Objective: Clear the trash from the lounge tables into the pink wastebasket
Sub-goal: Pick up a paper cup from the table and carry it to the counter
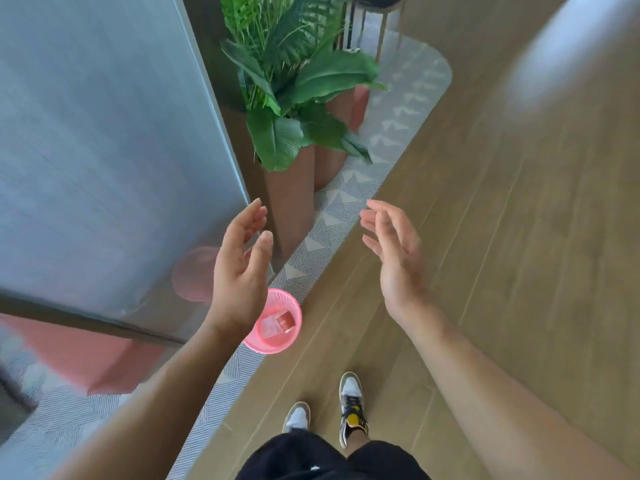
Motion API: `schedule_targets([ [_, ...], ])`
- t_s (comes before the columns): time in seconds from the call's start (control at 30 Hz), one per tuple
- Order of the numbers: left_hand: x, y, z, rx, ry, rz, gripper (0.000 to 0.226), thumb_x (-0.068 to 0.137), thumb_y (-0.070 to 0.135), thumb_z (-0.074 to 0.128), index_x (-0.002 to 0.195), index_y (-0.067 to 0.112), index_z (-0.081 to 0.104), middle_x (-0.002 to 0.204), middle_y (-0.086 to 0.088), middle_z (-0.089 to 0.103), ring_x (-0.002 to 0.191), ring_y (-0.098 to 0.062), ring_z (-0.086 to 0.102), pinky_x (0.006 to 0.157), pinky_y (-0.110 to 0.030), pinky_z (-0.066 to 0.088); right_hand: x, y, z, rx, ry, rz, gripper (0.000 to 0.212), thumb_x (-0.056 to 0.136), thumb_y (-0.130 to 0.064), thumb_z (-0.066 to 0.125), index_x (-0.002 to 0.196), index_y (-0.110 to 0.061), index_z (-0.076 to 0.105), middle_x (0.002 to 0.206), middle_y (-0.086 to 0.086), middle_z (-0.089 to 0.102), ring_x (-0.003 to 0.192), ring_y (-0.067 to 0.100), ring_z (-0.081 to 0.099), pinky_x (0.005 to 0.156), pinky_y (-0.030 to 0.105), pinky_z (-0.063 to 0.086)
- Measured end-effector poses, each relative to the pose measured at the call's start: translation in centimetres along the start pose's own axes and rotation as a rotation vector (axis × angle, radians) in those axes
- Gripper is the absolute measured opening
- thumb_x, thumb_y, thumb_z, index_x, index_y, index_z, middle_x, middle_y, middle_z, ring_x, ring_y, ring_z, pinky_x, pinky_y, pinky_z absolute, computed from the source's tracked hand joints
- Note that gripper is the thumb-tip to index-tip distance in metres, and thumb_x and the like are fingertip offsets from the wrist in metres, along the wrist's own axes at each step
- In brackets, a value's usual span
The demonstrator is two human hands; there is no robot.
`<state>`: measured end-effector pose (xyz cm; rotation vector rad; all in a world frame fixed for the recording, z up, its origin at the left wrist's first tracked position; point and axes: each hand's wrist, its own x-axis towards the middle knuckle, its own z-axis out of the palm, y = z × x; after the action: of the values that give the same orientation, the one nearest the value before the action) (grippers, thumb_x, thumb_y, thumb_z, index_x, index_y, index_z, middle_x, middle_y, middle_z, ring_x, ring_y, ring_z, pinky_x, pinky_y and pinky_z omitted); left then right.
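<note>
Wastebasket [277,341] sits below left hand [239,282] fingers [258,216].

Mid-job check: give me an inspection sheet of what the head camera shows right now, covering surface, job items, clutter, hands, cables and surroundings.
Surface: wood floor, with a patterned grey rug along its left side.
Job's things: pink wastebasket stands at the rug's edge; inside lie a clear piece and a red item.
Clutter: nothing seen.
Hands: left hand and right hand are both open and empty, held out above the floor.
Cables: nothing seen.
Surroundings: potted plants ahead; glossy grey panel at left.
</note>
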<state>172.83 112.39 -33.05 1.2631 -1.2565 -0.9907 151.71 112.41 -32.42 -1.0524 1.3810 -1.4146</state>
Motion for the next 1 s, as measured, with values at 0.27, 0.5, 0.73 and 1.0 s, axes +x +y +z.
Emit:
schedule_targets([
  [0.27,-1.7,4.9,0.2,-0.031,-0.251,0.100,0.043,0.100,0.043,0.052,0.143,0.038,0.053,0.148,0.008,0.060,0.140,-0.006,0.055,0.118,-0.046,0.047,-7.2,-3.4,-0.9,0.102,0.292,-0.074,0.037,0.098,-0.043,0.050,0.124,-0.022,0.067,0.117,-0.007,0.071,0.117,0.005,0.069,0.105,0.036,0.054],
  [0.5,-4.8,8.4,5.1,-0.105,-0.496,0.187,0.048,0.098,0.045,0.053,0.144,0.030,0.054,0.144,0.004,0.062,0.139,-0.011,0.056,0.117,-0.056,0.046,-13.8,-5.7,-5.8,0.103,0.561,-0.134,0.034,0.098,-0.045,0.051,0.119,-0.028,0.069,0.110,-0.010,0.073,0.116,0.008,0.068,0.109,0.044,0.054],
  [0.73,-11.6,11.9,11.4,-0.180,-0.749,0.249,0.045,0.097,0.046,0.052,0.141,0.035,0.054,0.143,0.005,0.062,0.135,-0.012,0.058,0.114,-0.056,0.048,-22.1,-7.4,-12.7,0.084,0.834,-0.203,0.032,0.096,-0.049,0.053,0.116,-0.031,0.070,0.106,-0.013,0.075,0.116,0.010,0.069,0.107,0.042,0.054],
  [1.0,-25.5,14.9,18.1,-0.284,-1.057,0.275,0.043,0.097,0.046,0.052,0.138,0.036,0.058,0.131,0.018,0.067,0.132,-0.013,0.061,0.110,-0.058,0.051,-37.8,-8.3,-20.4,0.038,1.138,-0.248,0.029,0.099,-0.048,0.049,0.117,-0.036,0.069,0.110,-0.016,0.075,0.118,0.007,0.068,0.112,0.045,0.051],
])
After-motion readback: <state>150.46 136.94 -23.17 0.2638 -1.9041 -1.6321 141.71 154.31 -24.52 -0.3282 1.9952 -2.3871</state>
